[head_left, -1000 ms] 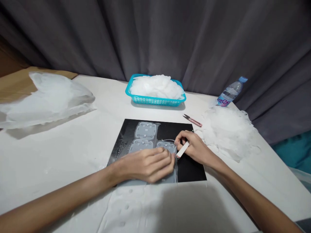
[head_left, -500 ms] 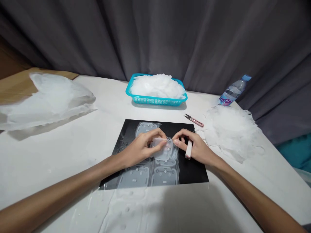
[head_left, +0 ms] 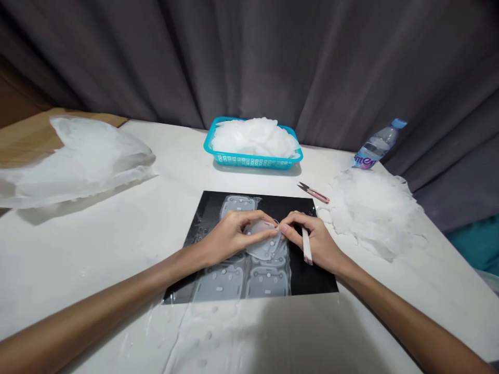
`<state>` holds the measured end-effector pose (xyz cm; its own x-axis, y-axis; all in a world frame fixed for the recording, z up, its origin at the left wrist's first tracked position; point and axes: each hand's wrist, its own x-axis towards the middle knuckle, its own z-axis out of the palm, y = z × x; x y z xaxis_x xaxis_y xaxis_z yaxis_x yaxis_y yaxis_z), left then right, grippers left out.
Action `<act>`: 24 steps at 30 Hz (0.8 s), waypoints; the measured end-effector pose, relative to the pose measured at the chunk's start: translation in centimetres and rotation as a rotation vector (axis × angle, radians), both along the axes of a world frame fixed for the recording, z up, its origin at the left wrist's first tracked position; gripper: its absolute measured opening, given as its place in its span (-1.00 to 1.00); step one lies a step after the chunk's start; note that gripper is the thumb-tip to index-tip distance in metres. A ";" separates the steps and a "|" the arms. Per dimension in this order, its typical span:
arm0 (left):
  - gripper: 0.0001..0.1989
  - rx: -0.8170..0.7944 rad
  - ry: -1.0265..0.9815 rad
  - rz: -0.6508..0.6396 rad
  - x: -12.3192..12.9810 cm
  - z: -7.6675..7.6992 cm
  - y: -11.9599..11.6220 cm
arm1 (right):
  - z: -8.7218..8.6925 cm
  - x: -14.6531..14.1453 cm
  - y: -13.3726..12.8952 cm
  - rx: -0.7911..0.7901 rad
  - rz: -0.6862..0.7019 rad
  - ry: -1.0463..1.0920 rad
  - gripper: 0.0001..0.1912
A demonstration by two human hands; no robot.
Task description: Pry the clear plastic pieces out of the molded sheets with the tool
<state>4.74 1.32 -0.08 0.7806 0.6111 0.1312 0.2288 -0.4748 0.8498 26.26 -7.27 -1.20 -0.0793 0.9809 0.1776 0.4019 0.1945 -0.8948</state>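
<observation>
A translucent, rounded rectangular silicone-like piece [head_left: 262,249] with small raised studs is held above the black mat [head_left: 312,272]. My left hand [head_left: 236,234] is closed on its upper left part, thumb and fingers pinching it. My right hand [head_left: 312,234] pinches the piece's upper right edge, fingertips close to those of the left. A narrow white stick-like tool [head_left: 307,246] with a reddish end rests within the right hand's curled fingers. Beneath lies a translucent sheet [head_left: 220,285] of several similar shapes, running off the mat towards me. What exactly lies between the right fingertips is hidden.
Pink-handled thread snips [head_left: 315,193] lie beyond the mat. A heap of translucent scraps [head_left: 376,213] and a water bottle [head_left: 376,147] are at right. A turquoise basket [head_left: 253,162] of white translucent pieces stands at the back; a white plastic bag [head_left: 89,156] lies left.
My right fingertips have come closer to the left ones and the piece's edge. The white stick has tilted, its lower end swinging right. The whole view has shifted slightly.
</observation>
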 end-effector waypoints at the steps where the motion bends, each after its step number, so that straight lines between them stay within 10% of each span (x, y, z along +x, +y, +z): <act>1: -0.75 0.020 -0.004 -0.011 -0.1 0.0 -0.1 | 0.0 0.1 0.0 0.007 0.004 -0.021 -0.76; 13: -0.86 0.589 -0.064 -0.103 -0.4 -1.4 -0.9 | 1.2 0.3 -0.1 0.148 0.077 -0.253 -0.85; 24: -0.77 0.260 0.017 -0.055 -0.5 -0.8 -0.6 | 0.2 0.4 -0.3 0.244 0.095 -0.371 -0.90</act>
